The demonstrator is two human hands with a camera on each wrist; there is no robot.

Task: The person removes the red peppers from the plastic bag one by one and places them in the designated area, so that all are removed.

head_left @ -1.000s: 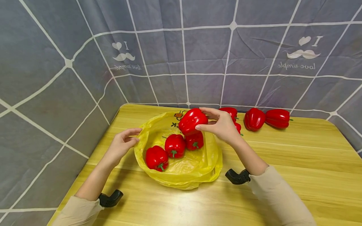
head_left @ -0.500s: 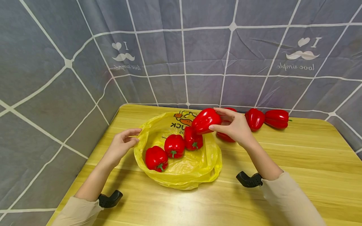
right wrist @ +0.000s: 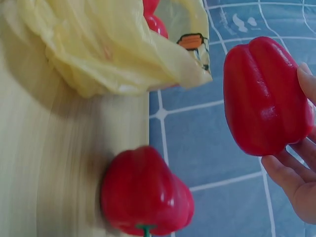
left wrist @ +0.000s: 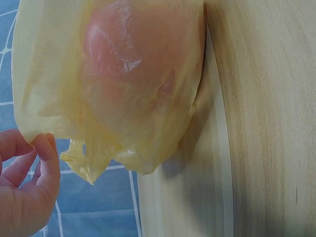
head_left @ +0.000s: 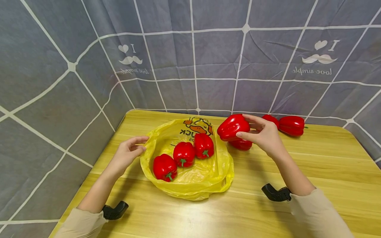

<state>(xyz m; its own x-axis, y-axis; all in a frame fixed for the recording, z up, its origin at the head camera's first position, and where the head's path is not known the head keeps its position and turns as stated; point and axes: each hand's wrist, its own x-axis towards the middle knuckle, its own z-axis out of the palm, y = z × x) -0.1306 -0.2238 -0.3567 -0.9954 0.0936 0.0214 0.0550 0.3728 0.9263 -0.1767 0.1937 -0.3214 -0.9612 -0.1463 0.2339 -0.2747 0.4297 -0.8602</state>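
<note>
A yellow plastic bag (head_left: 187,190) with a printed duck stands with its mouth spread wide on the table. Inside it lie three red bell peppers, the leftmost pepper (head_left: 164,167) near the bag's front left. My left hand (head_left: 126,155) pinches the bag's left rim between thumb and fingers; the left wrist view shows that rim (left wrist: 37,131) in the fingertips. To the right of the bag, my right hand (head_left: 263,134) grips another red bell pepper (head_left: 233,127) by one end, above the table. In the right wrist view this held pepper (right wrist: 266,96) hangs apart from the bag.
Under the held pepper, partly hidden, a red bell pepper (head_left: 241,144) rests on the wooden table (head_left: 315,172). Farther right at the back edge lie two more, one pepper (head_left: 291,125) on its side, the other partly behind my right hand. A grey checked cloth (head_left: 220,59) hangs behind.
My right hand has moved right with its bell pepper, from over the bag to beyond the bag's right rim. My left hand stays at the left rim.
</note>
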